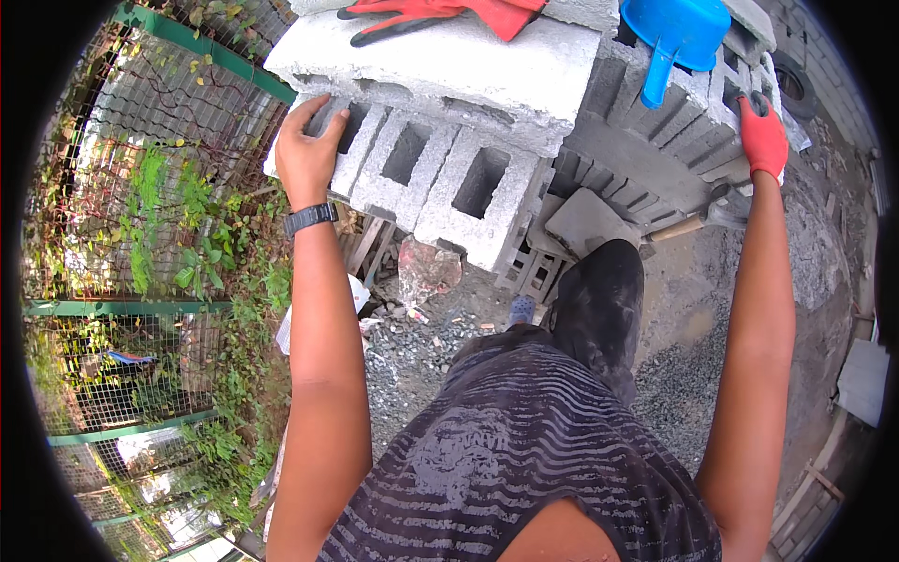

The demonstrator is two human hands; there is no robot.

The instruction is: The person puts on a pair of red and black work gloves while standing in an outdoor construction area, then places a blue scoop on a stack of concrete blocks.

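My left hand [309, 155], bare with a dark watch on its wrist, grips the left end of a grey concrete hollow block [407, 159], thumb and fingers bent around its edge. This block lies on its side in a row, with another hollow block [440, 66] on top. My right hand [762, 140] wears a red glove. Its fingers hook over the outer edge of a concrete block [734, 89] in the right-hand stack. A loose red-and-black glove [459, 11] lies on the upper left block. A blue plastic dipper [676, 37] rests on the right stack, handle towards me.
A shovel with a wooden handle [676, 228] lies below the right stack. Gravel [688, 365] and rubble cover the ground around my legs. A wire fence with green rails [122, 308] and plants runs along the left. A tire [796, 84] sits at the far right.
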